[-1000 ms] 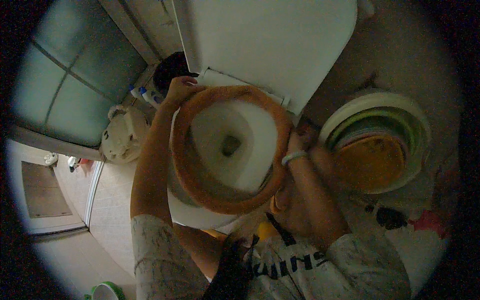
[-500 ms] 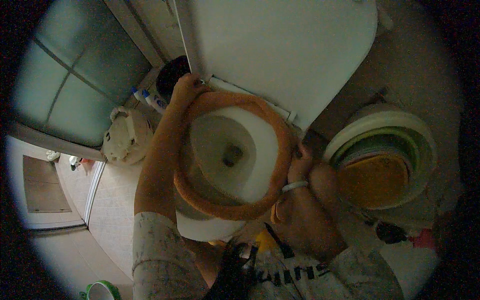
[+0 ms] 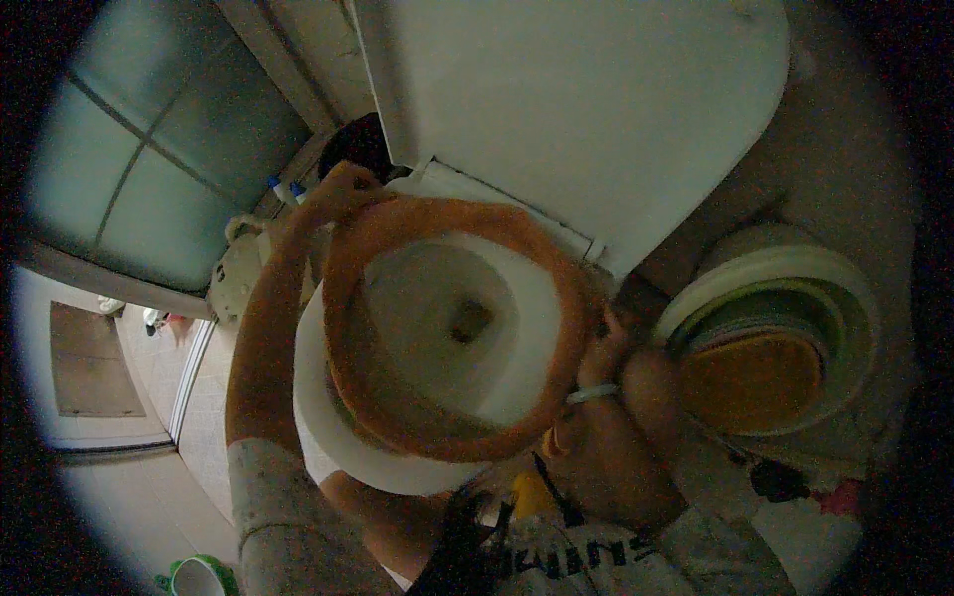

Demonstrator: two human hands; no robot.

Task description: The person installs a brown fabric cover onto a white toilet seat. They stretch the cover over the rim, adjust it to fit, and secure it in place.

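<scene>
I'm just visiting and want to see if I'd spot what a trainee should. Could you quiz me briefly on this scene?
1. True or false: the left hand and the right hand both touch the brown ring.
2. What stands to the right of the toilet? (a) a row of books (b) nested basins (c) a wooden chair
3. Fill in: the pale band is worn next to the person's ____ hand.

Key: 1. True. 2. (b). 3. Right.
</scene>
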